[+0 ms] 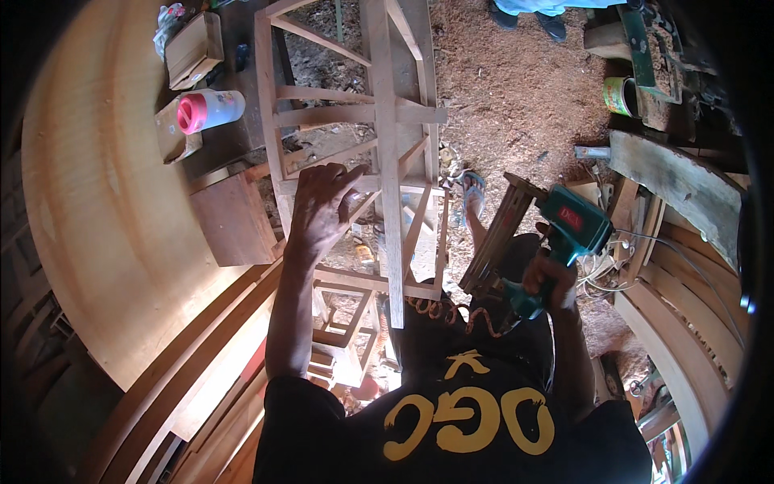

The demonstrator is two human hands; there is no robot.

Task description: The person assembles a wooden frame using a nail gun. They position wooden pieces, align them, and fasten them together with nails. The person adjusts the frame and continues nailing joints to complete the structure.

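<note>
A wooden frame (326, 114) of pale slats, crosspieces and diagonal braces stretches away in front of me. Along its length lies a long straight wooden strip (389, 161), whose near end sticks out toward my body. My left hand (322, 202) is at the frame's left side, fingers bent and closed over a crosspiece by a diagonal brace; the fingertips are partly hidden. On the right, my right hand (551, 278) is wrapped round the handle of a green nail gun (574, 216). The gun is held off the frame, and a coiled orange air hose (451, 313) runs from it.
At left stand a large curved wooden panel (89, 185) and a bench holding a pink-lidded jug (211, 110). Sawdust (516, 97) covers the floor, where another person's shoes (528, 24) show at the top. Boards (673, 347) and a green tin (619, 95) are at right.
</note>
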